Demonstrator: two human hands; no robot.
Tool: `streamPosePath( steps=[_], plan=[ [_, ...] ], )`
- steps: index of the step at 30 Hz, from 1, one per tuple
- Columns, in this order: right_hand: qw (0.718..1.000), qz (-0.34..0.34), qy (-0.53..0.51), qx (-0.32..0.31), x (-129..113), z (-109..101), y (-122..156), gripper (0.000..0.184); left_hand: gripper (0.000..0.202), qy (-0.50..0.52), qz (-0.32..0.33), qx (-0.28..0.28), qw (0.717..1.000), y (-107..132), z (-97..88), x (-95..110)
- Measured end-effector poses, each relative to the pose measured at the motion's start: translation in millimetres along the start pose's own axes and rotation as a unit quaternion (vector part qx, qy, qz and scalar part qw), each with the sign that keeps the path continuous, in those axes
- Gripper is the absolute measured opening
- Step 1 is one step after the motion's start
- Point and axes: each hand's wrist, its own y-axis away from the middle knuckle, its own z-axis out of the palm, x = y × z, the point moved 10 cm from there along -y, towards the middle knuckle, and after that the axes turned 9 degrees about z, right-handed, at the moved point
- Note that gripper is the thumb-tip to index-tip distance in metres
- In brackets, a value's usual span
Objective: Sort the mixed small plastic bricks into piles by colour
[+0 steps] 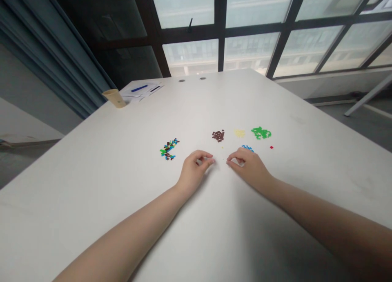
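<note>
Over the white table, my left hand (194, 166) has its thumb and index finger drawn together, with anything between the tips too small to make out. Facing it a short gap away, my right hand (250, 167) is also closed in a pinch, its contents not clear. Just behind my right hand lies a pile of blue pieces (248, 148), partly hidden by it. Farther back are brown pieces (218, 135), pale yellow pieces (239, 133) and green pieces (261, 133). To the left of my left hand is a mixed-colour heap (169, 149) in a curved shape.
A red piece (271, 147) lies alone at the right. A tiny yellow piece (222, 147) sits behind the gap between the hands. Near the table's (196, 106) far left edge stand a tan cup (114, 98) and papers (143, 95) with a blue pen (139, 88).
</note>
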Motion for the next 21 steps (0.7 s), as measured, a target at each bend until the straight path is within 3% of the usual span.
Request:
streamPosePath(
  steps=[6,16,18,21],
  plan=[
    [0.998,0.061,0.001,-0.035,17.0,21.2,-5.2,0.008,0.017,-0.009,0.011,-0.001,1.0,-4.4,-1.2,-0.8],
    [0.998,0.053,-0.014,-0.002,17.2,16.9,-5.1,0.013,0.015,-0.03,0.046,-0.012,0.998,-2.8,4.0,7.3],
    [0.998,0.05,-0.027,0.02,15.5,10.5,-3.8,0.013,0.019,-0.049,0.057,0.0,0.997,-5.7,-4.0,9.7],
    [0.999,0.025,-0.034,0.02,7.6,5.3,4.0,0.014,0.021,-0.158,0.094,0.021,0.983,-18.7,-35.1,19.1]
  ],
)
